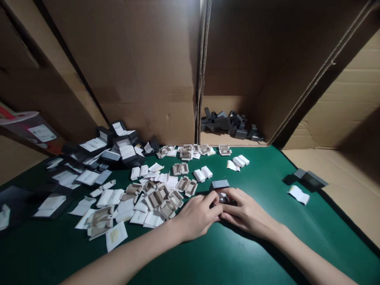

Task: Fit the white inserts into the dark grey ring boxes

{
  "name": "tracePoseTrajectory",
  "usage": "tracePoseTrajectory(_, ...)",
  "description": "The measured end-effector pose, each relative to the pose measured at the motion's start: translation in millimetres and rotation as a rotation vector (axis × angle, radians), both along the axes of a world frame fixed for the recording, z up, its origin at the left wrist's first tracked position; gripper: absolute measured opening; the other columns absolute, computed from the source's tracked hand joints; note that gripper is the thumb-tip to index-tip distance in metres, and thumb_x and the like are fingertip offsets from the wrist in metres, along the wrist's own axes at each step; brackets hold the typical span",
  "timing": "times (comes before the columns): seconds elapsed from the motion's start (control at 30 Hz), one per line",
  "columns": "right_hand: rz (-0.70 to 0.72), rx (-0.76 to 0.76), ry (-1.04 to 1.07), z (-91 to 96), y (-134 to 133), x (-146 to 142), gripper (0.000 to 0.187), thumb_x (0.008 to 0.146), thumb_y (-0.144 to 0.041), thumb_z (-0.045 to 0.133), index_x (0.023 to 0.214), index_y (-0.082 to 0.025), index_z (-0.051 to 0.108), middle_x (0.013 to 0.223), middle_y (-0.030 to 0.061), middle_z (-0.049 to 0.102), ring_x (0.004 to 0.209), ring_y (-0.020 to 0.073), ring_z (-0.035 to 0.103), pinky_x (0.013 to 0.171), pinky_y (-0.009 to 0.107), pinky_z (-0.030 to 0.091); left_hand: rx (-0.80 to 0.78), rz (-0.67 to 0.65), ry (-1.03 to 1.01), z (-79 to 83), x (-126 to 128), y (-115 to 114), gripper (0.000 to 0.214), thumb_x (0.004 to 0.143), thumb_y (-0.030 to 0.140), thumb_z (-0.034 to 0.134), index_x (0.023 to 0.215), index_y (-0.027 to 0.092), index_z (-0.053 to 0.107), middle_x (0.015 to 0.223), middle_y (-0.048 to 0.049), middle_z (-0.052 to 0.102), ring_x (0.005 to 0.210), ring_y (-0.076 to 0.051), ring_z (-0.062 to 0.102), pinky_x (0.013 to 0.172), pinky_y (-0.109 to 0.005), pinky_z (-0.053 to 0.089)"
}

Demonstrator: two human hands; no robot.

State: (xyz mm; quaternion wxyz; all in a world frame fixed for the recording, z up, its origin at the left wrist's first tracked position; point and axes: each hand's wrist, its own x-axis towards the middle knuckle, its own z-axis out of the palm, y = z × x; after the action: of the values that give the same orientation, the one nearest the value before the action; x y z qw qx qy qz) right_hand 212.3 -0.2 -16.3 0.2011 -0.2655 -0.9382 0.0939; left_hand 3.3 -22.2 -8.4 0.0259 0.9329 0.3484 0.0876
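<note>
My left hand (pixel 198 215) and my right hand (pixel 246 212) meet on the green table (pixel 225 257), fingers curled together around a small dark item with a white part (pixel 222 196), mostly hidden by my fingers. A small grey box (pixel 220 184) lies just beyond my fingertips. Left of my hands spreads a heap of white and tan folded inserts (pixel 154 196).
A pile of dark boxes with white cards (pixel 103 152) sits at the back left. An open cardboard carton (pixel 234 79) at the back holds dark pieces (pixel 230 124). White folded pieces (pixel 239 161) lie near it. A grey lid (pixel 310 178) and a white piece (pixel 298 194) lie at right.
</note>
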Motion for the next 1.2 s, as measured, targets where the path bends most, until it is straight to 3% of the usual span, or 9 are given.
tracePoseTrajectory(0.73, 0.009, 0.011, 0.011, -0.1, 1.6, 1.6, 0.023, 0.092, -0.031, 0.047, 0.099, -0.023, 0.067, 0.118, 0.0113, 0.054, 0.094, 0.0195, 0.051, 0.078, 0.034, 0.043, 0.054, -0.006, 0.075, -6.0, 2.8, -0.8, 0.016, 0.083, 0.015, 0.052, 0.098, 0.017, 0.046, 0.105, -0.0084, 0.047, 0.076, -0.018, 0.054, 0.065, -0.032, 0.05)
tracePoseTrajectory(1.2, -0.004, -0.014, 0.016, 1.9, 1.9, 3.0, 0.023, 0.092, -0.031, 0.046, 0.102, -0.023, 0.066, 0.119, 0.0104, 0.052, 0.094, 0.0183, 0.051, 0.079, 0.033, 0.043, 0.047, 0.01, 0.005, -5.5, 2.3, 0.3, 0.01, 0.09, 0.019, 0.044, 0.099, 0.017, 0.048, 0.101, -0.0074, 0.046, 0.076, -0.018, 0.053, 0.064, -0.03, 0.048)
